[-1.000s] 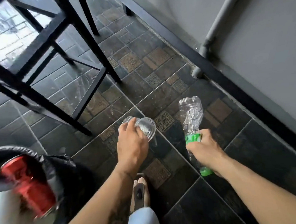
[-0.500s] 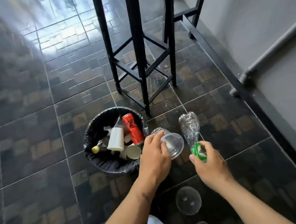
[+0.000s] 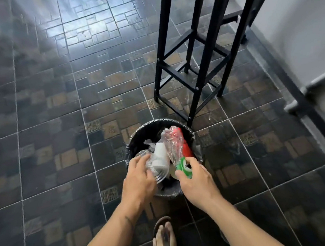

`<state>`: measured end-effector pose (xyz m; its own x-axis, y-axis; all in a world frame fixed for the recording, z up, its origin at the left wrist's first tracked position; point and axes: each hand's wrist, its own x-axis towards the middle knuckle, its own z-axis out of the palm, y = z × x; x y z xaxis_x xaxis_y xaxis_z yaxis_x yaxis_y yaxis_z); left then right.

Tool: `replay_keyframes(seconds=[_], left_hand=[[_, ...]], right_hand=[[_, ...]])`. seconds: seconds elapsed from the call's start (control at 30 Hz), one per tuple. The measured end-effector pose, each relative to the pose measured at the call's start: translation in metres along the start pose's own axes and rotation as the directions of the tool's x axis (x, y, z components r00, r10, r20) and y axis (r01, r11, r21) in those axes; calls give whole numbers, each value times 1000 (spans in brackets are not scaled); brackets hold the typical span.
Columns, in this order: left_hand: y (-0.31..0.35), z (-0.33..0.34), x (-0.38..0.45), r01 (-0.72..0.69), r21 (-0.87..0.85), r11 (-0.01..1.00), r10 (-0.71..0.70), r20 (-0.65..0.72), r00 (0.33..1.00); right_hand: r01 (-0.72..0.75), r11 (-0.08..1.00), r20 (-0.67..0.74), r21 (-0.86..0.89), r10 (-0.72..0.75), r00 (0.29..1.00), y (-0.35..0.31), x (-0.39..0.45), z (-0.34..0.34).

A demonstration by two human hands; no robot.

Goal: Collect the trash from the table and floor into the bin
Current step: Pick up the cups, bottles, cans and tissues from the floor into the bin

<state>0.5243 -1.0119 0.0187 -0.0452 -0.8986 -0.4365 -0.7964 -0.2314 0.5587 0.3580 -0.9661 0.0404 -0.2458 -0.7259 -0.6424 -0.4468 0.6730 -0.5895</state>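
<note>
A round bin [image 3: 139,133] lined with a black bag stands on the tiled floor just in front of me. Both hands hover over its near rim. My left hand [image 3: 138,179] grips a clear plastic cup [image 3: 155,172], tilted over the opening. My right hand [image 3: 197,180] holds a crushed clear bottle with a green label [image 3: 173,145], its body angled up over the bin. Inside lie a white cup [image 3: 160,155] and a red can [image 3: 186,150], partly hidden behind the bottle.
A black metal stool frame [image 3: 190,71] stands right behind the bin. A grey wall with a pipe [image 3: 298,98] runs along the right. My sandalled foot [image 3: 164,238] is just below the bin. Dark tiled floor stretches to the left.
Both hands have moved left with the cup and bottle, from beside the bin to directly over its opening. The view has shifted so the bin is centred.
</note>
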Motion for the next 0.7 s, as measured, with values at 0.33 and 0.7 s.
replay_keyframes(seconds=[0.33,0.7], left_hand=[[-54,-9,57,-162,183,970,81,384,920],[-61,-2,71,-220,277,935,21,576,817]], right_hand=[[-254,956,7,-148,257,966,-7,48,47],[-251,963,47,-99,257,965,-5,56,48]])
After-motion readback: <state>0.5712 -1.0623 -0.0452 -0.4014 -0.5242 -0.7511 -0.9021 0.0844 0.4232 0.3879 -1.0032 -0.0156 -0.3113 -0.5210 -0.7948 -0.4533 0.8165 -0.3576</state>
